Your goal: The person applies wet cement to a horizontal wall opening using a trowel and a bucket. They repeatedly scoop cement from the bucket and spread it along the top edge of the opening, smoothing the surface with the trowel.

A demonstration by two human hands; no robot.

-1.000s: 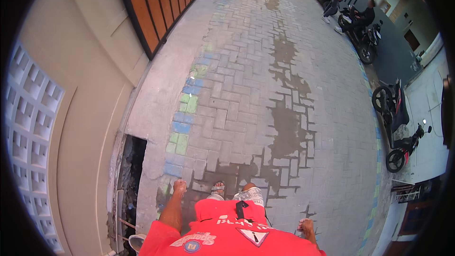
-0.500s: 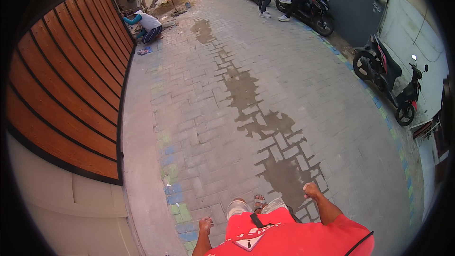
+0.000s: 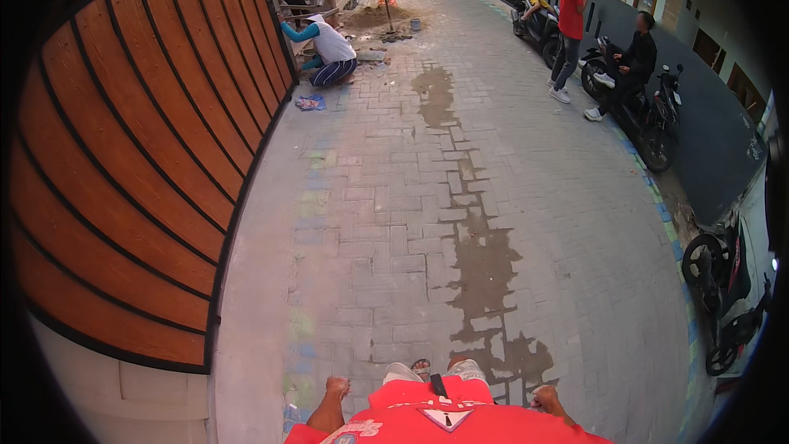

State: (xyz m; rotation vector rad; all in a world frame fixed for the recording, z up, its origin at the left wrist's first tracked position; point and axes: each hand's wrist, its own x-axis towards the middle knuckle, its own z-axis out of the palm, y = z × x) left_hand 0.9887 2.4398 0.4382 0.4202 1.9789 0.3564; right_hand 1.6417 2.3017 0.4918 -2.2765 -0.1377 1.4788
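Observation:
My left hand [image 3: 338, 386] hangs beside my left thigh over the paving, its fingers loosely curled, with nothing seen in it. My right hand [image 3: 545, 399] is on the other side, by the wet patch, closed like a loose fist and holding nothing that shows. Neither hand touches anything. Between them are my red shirt [image 3: 444, 427], pale shorts [image 3: 468, 371] and a sandalled foot [image 3: 422, 367]. Grey interlocking paving blocks [image 3: 394, 263] lie under me, crossed by a dark wet streak [image 3: 481, 267].
A wood-slat gate [image 3: 140, 164] lines the left. Ahead, a person in a white top [image 3: 333, 45] squats by it, near a blue packet [image 3: 311, 103], a sand pile [image 3: 374, 16] and a bucket [image 3: 415, 25]. On the right are several motorbikes [image 3: 657, 127], a standing person in red [image 3: 571, 8] and seated people.
I have moved forward along the lane and my view has lifted and turned left. The squatting person appears nearer. My right hand has swung back toward my body; my left hand still hangs low.

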